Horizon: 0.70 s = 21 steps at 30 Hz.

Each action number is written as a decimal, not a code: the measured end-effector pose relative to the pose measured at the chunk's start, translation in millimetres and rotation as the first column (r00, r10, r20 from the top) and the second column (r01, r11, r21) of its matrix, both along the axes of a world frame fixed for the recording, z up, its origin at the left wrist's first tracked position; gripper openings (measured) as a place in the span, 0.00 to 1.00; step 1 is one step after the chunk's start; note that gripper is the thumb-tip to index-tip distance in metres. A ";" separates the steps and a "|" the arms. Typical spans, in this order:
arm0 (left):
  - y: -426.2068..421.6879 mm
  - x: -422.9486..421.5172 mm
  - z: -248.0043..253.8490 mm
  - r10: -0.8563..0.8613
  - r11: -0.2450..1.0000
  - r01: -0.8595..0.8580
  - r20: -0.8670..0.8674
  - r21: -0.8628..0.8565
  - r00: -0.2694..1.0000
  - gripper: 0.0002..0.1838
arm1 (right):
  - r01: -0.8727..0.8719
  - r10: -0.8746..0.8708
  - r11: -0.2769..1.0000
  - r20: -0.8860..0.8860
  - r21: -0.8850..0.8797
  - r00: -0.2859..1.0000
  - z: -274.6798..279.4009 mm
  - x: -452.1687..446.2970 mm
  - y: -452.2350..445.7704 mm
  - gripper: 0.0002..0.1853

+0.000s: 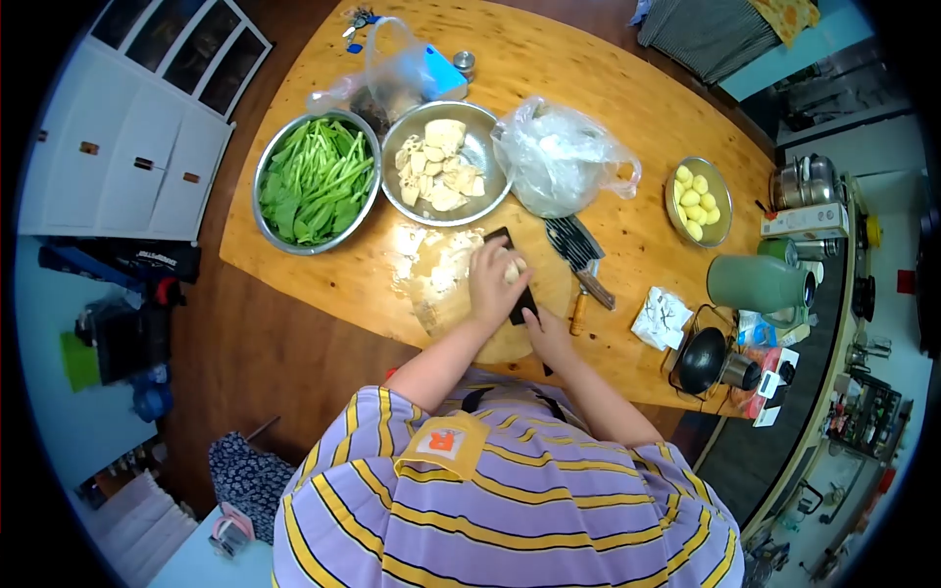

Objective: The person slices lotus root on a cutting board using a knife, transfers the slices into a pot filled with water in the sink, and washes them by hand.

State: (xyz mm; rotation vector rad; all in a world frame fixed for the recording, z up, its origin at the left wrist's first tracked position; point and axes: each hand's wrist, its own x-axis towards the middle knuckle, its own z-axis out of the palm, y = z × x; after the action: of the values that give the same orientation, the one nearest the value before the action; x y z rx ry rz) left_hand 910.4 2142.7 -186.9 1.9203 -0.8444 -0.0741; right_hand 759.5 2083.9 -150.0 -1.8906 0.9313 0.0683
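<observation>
My left hand (487,284) is closed over a pale food chunk (514,271), pressed against a long, narrow dark flat tool (523,307) whose exact kind I cannot make out. At the tool's near end, my right hand (549,338) grips it, its fingers partly hidden. The tool lies over a round wooden board (554,279). Pale wet scraps (446,265) are spread left of my left hand. Beyond them, a metal bowl (495,196) holds pale slices and a larger chunk (445,134). A dark-bladed cleaver (573,243) with a brown wooden handle rests on the board's right side.
Leafy greens (316,181) fill a metal bowl at left. Plastic bags (564,157) sit behind the board. At right are a bowl of peeled potatoes (694,204), white tissue (662,318), a green thermos (755,284) and a black pan (702,360) near the table edge.
</observation>
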 end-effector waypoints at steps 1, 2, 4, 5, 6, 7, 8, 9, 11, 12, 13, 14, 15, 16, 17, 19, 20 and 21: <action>3.2 2.1 22.8 -0.035 0.999 0.035 -0.004 -0.027 0.999 0.17 | -0.008 0.011 0.998 0.058 -0.061 0.998 9.5 0.7 1.8 0.18; 3.9 11.1 41.5 -0.066 0.996 0.069 0.053 -0.054 0.996 0.17 | -0.007 0.011 0.998 0.072 -0.055 0.997 18.2 4.9 1.2 0.17; 8.1 30.9 73.4 -0.124 0.984 0.143 0.167 -0.103 0.978 0.17 | -0.004 0.008 0.999 0.099 -0.045 0.995 65.2 18.5 1.7 0.16; 4.7 45.3 86.9 -0.099 0.983 0.124 0.171 -0.139 0.980 0.17 | -0.007 0.010 0.999 0.085 -0.041 0.996 86.8 29.7 0.2 0.15; 1.2 63.9 101.2 -0.081 0.977 0.110 0.163 -0.184 0.983 0.16 | -0.011 0.014 0.999 0.076 -0.038 0.997 107.1 48.8 -4.8 0.15; -4.5 82.8 106.3 -0.046 0.978 0.078 0.162 -0.194 0.986 0.15 | -0.018 0.020 0.999 0.070 -0.034 0.997 117.6 67.1 -8.7 0.14; -8.9 102.1 111.1 -0.012 0.979 0.045 0.161 -0.201 0.987 0.14 | 0.037 -0.032 0.999 0.155 -0.034 0.987 117.0 79.1 -12.2 0.14; -10.7 123.2 108.7 -0.027 0.982 0.052 0.138 -0.181 0.990 0.13 | 0.065 -0.054 0.995 0.138 -0.077 0.989 119.5 90.4 -17.7 0.14; -10.3 159.9 97.4 -0.084 0.994 0.070 0.185 0.082 0.979 0.13 | 0.103 -0.076 0.973 0.133 -0.205 0.988 112.1 100.1 -31.0 0.13; -10.3 178.0 82.5 -0.129 0.969 0.076 0.218 0.236 0.967 0.15 | 0.114 -0.082 0.956 0.126 -0.269 0.989 111.1 101.7 -35.4 0.13; -13.7 197.9 58.3 -0.135 0.967 0.111 0.090 0.231 0.987 0.17 | 0.128 -0.093 0.951 0.136 -0.281 0.986 108.6 102.6 -38.5 0.14; -15.6 218.1 55.9 -0.152 0.959 0.115 0.129 0.261 0.980 0.14 | 0.144 -0.106 0.945 0.142 -0.293 0.984 106.6 103.4 -40.1 0.14; -22.8 236.5 52.1 -0.141 0.959 0.085 0.194 0.271 0.971 0.13 | 0.134 -0.105 0.939 0.109 -0.318 0.989 106.6 104.6 -40.5 0.14; -31.7 253.6 45.7 -0.132 0.959 0.057 0.257 0.278 0.957 0.15 | 0.125 -0.106 0.932 0.075 -0.341 0.992 107.3 106.1 -40.5 0.14; -41.1 269.7 30.7 -0.156 0.937 0.063 0.250 0.344 0.956 0.18 | 0.114 -0.106 0.924 0.041 -0.366 0.994 108.0 108.2 -41.2 0.14; -60.3 288.0 20.5 -0.226 0.868 0.109 0.189 0.484 0.956 0.24 | 0.102 -0.110 0.917 0.003 -0.386 0.994 108.9 111.5 -39.3 0.14; -67.2 291.9 13.8 -0.263 0.818 0.123 0.176 0.562 0.948 0.27 | 0.095 -0.112 0.915 -0.018 -0.393 0.994 109.1 111.9 -36.3 0.14; -72.4 291.7 20.3 -0.272 0.793 0.112 0.184 0.598 0.944 0.28 | 0.139 -0.161 0.926 -0.035 -0.350 0.986 109.4 112.7 -32.3 0.14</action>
State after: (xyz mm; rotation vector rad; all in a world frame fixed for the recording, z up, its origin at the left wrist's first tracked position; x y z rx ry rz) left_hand 1202.2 2070.2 -166.6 2.4465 -1.3154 -0.2309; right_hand 872.2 2051.6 -40.6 -2.1411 1.1910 -0.1387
